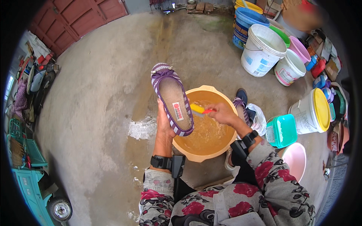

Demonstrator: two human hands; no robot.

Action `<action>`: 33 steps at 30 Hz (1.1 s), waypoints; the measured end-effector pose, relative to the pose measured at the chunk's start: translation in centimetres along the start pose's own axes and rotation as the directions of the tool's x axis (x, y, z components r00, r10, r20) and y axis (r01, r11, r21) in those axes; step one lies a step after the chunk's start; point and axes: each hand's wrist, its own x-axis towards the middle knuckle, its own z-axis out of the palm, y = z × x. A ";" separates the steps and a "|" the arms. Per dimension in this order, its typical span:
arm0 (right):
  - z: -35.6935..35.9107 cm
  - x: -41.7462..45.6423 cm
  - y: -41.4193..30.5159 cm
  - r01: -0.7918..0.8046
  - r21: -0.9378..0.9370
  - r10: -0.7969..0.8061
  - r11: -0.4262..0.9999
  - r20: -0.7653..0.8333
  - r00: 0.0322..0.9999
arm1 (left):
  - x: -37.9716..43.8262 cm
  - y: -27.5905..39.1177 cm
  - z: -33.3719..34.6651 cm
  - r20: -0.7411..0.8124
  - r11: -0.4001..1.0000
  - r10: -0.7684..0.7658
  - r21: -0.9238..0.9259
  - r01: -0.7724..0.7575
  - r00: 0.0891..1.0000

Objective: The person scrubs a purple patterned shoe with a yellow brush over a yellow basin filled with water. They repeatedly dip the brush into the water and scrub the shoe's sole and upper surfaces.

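Note:
A purple and white striped cloth flat shoe [172, 99] with a bow at its toe is held up in my left hand [164, 120], its beige insole facing me. My right hand [224, 113] grips the red handle of a yellow scrubbing brush [198, 109], whose head is close to the shoe's right edge; whether they touch I cannot tell. Beneath both hands stands a yellow-orange plastic basin [204, 157] with water in it. Another purple striped shoe [240, 104] and a dark shoe [242, 95] lie just right of the basin.
White buckets [261, 53] and a blue bucket [240, 28] stand at the upper right. A teal tub [284, 131], a yellow-lidded bucket [299, 113] and a pink basin [295, 161] are to my right. A teal vehicle [31, 183] edges the concrete floor [96, 113] at left.

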 end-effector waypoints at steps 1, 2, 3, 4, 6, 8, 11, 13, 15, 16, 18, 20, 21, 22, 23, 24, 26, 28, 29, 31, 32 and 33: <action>-1.1 -0.7 -1.9 -0.033 0.091 0.036 0.995 -0.026 0.999 | 0.0 0.0 0.1 -0.005 1.000 0.008 0.004 -0.008 1.000; -2.2 -1.7 -3.5 -0.015 0.200 0.026 0.980 -0.053 0.998 | 0.1 -0.1 0.0 -0.015 1.000 0.021 0.007 -0.021 1.000; -3.1 -2.8 -5.0 -0.024 0.283 0.048 0.959 -0.078 0.996 | 0.2 -0.1 0.0 -0.039 1.000 0.022 0.017 -0.021 0.999; -3.5 -3.8 -6.3 -0.007 0.384 0.045 0.923 -0.090 0.995 | 0.3 -0.1 0.0 -0.071 0.999 0.022 0.029 -0.020 0.997; -3.2 -5.2 -8.1 0.084 0.385 -0.049 0.919 -0.099 0.994 | 0.3 -0.3 -0.2 -0.175 0.996 0.017 0.091 -0.001 0.984; -1.9 -6.1 -8.8 0.227 0.269 -0.193 0.936 -0.147 0.970 | 0.3 -0.5 -0.3 -0.162 0.983 0.061 0.179 -0.031 0.985; 0.5 -5.2 -8.8 0.427 0.174 -0.402 0.887 -0.162 0.901 | 0.0 -0.6 -0.2 -0.167 0.966 0.078 0.257 -0.033 0.983; 1.5 -4.0 -8.3 0.532 0.069 -0.493 0.844 -0.292 0.819 | -0.1 -0.9 0.1 -0.150 0.967 0.096 0.247 -0.057 0.984; 1.6 -3.1 -7.8 0.532 -0.050 -0.509 0.845 -0.376 0.774 | -0.1 -1.3 0.5 -0.135 0.972 0.077 0.232 -0.044 0.988; 1.6 -2.6 -7.7 0.521 -0.087 -0.505 0.849 -0.423 0.752 | -0.1 -1.4 0.7 -0.109 0.973 0.045 0.228 -0.019 0.993; 1.3 -2.0 -7.4 0.509 -0.133 -0.503 0.850 -0.487 0.714 | -0.2 -1.8 0.9 -0.053 0.970 -0.016 0.241 0.028 0.998; 1.1 -1.8 -7.3 0.523 -0.217 -0.548 0.825 -0.538 0.641 | -0.2 -2.1 1.0 -0.022 0.972 -0.027 0.233 0.031 0.999; 1.1 -1.8 -7.3 0.507 -0.184 -0.521 0.842 -0.521 0.676 | -0.1 -2.2 0.9 0.003 0.975 -0.021 0.222 0.020 1.000; 1.2 -2.0 -7.4 0.493 -0.153 -0.497 0.857 -0.500 0.709 | -0.1 -2.3 0.8 -0.005 0.975 -0.022 0.220 0.023 1.000; 1.2 -2.4 -7.5 0.478 -0.122 -0.474 0.870 -0.476 0.741 | -0.1 -2.2 0.5 -0.005 0.977 -0.016 0.214 0.016 1.000; 1.2 -2.7 -7.7 0.484 -0.094 -0.475 0.870 -0.422 0.772 | -0.1 -2.2 0.3 -0.004 0.978 -0.007 0.208 0.007 1.000; 0.9 -3.6 -8.3 0.494 -0.039 -0.481 0.869 -0.304 0.822 | 0.3 -1.8 -0.3 -0.054 0.978 0.050 0.206 -0.038 0.997; -0.1 -5.0 -8.9 0.437 0.028 -0.428 0.899 -0.157 0.890 | 0.5 -1.4 -0.9 -0.076 0.976 0.097 0.203 -0.080 0.992; -0.7 -5.7 -9.2 0.425 0.080 -0.419 0.902 -0.078 0.904 | 0.5 -1.0 -1.1 -0.094 0.970 0.115 0.225 -0.092 0.989; -1.8 -6.4 -9.5 0.409 0.088 -0.415 0.908 0.069 0.907 | 0.7 -0.5 -1.5 -0.143 0.965 0.127 0.245 -0.090 0.981; -1.9 -6.6 -9.5 0.424 0.091 -0.432 0.901 0.109 0.895 | 0.6 -0.4 -1.6 -0.077 0.977 0.122 0.185 -0.106 0.989; -2.0 -6.7 -9.5 0.437 0.095 -0.447 0.894 0.149 0.882 | 0.6 -0.4 -1.6 -0.056 0.977 0.124 0.184 -0.112 0.991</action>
